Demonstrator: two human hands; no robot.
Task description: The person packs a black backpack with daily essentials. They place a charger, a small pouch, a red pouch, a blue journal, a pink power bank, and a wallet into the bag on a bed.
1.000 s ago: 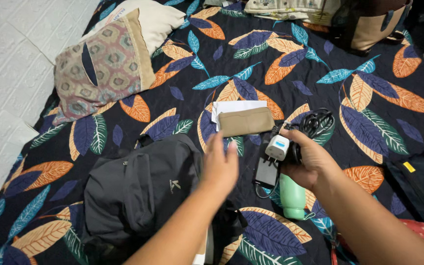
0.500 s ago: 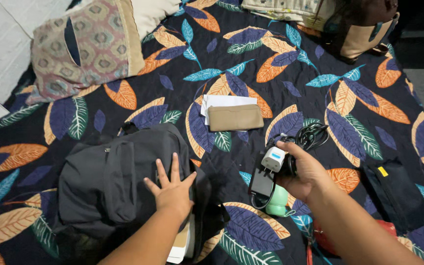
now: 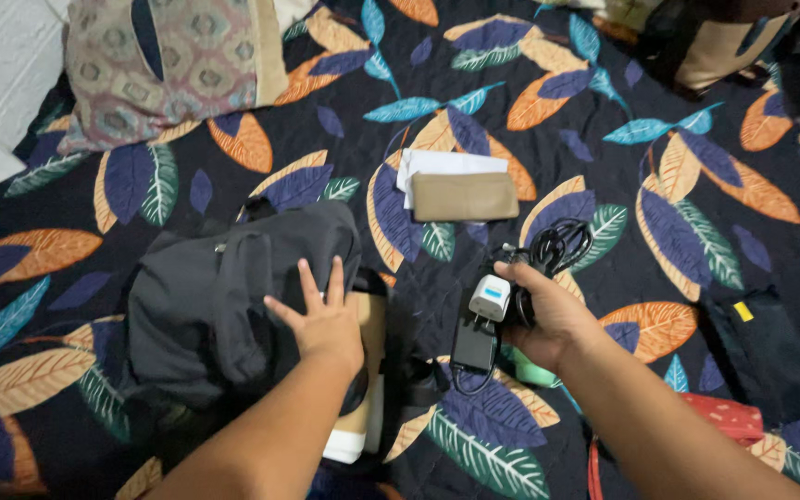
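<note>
Fingers of your left hand [image 3: 324, 319], in mid-air a second ago, now lie spread and released on the black backpack [image 3: 233, 306], pulling its flap back. Your right hand [image 3: 539, 315] stays clenched around the white charger [image 3: 489, 298] and black cable [image 3: 557, 245]; something pale, perhaps a book, shows inside.

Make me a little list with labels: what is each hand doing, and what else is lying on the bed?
left hand: flat on the dark grey backpack, fingers spread
right hand: gripping a white plug adapter, a black power brick and coiled black cable
under right hand: green bottle, mostly hidden
beyond hands: tan wallet lying on white papers
top left: patterned pillow
surface: leaf-print bedspread
</note>
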